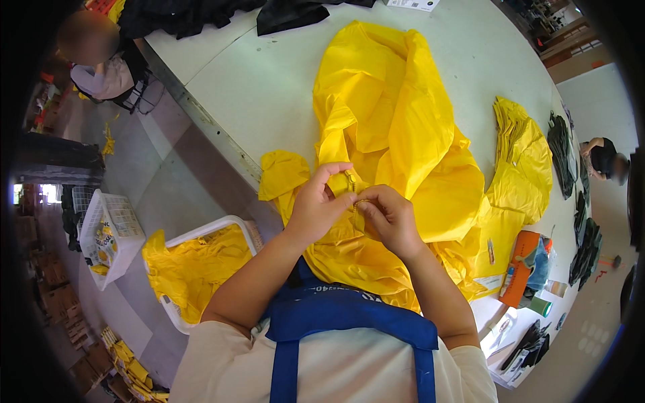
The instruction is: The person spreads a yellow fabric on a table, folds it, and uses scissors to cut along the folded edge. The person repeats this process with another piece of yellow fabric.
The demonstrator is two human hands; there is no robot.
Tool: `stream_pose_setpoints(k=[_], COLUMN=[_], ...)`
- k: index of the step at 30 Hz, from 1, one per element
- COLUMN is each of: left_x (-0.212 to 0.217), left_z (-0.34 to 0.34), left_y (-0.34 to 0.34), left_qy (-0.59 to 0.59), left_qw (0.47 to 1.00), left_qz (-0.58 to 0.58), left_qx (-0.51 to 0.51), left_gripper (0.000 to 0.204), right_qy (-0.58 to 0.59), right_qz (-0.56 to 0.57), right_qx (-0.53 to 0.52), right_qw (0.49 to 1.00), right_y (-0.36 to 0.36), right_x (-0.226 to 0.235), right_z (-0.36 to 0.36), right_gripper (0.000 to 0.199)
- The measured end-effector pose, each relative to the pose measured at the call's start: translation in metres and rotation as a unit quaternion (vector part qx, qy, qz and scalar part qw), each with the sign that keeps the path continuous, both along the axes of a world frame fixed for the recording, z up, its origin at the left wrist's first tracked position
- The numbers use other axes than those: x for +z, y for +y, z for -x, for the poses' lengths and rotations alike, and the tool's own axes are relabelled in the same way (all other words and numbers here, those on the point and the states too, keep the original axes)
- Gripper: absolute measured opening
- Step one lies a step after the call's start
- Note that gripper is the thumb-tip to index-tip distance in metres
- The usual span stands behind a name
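Item 1: yellow fabric piece [396,114], large, loosely heaped and creased, on the pale worktop [228,94]; spread before the person, its near folds reaching the blue apron [349,322].
Item 2: gold-toned strip [351,180], small, at the fabric's opening between the hands; exact kind too small to tell.
Item 3: left hand [318,207], holding the strip, index finger at its upper end, thumb at its lower part; remaining fingers curled and partly hidden.
Item 4: right hand [395,224], thumb and index finger pinched narrowly on the strip's lower end, tips just beside the left thumb.
Item 5: yellow folded stack [524,161], layered, on the worktop right of the main piece.
Item 6: snips [491,252], small, lying on yellow fabric near the right forearm.
Item 7: orange box [517,272], with blue cloth [536,263] lying against it.
Item 8: white basket [254,235], on the floor at left, filled with yellow cloth [195,269].
Item 9: black cloth [181,17], bunched at the worktop's far edge.
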State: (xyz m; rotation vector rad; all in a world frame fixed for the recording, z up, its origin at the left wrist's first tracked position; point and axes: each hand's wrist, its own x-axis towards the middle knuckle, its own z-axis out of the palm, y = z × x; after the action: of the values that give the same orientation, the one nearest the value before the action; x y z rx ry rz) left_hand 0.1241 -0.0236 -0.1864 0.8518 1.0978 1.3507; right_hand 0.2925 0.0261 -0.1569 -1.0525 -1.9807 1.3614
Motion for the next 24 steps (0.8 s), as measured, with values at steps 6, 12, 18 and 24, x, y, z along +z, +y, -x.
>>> stream_pose_setpoints(k=[6,12,18,24], left_x=[0.004,0.043,0.055,0.036], left_z=[-0.003,0.012,0.014,0.007], left_y=[0.003,0.009,0.019,0.015], left_qy=[0.15,0.562,0.466,0.495], left_qw=[0.983,0.795,0.854,0.86], left_qz=[0.025,-0.162,-0.222,-0.121], left_qx=[0.105,0.161,0.061,0.022], left_gripper=[0.018,0.012,0.019,0.02], right_qy=[-0.007,-0.025,0.008,-0.03], right_qz=[0.009,0.026,0.057,0.088], right_qx=[-0.013,0.02,0.013,0.016], right_qw=[1.0,0.999,0.998,0.996], right_y=[-0.005,-0.005,0.006,0.004], right_x=[0.005,0.012,0.008,0.016], right_z=[-0.003,-0.006,-0.021,-0.023], right_gripper=[0.009,0.007,0.008,0.008])
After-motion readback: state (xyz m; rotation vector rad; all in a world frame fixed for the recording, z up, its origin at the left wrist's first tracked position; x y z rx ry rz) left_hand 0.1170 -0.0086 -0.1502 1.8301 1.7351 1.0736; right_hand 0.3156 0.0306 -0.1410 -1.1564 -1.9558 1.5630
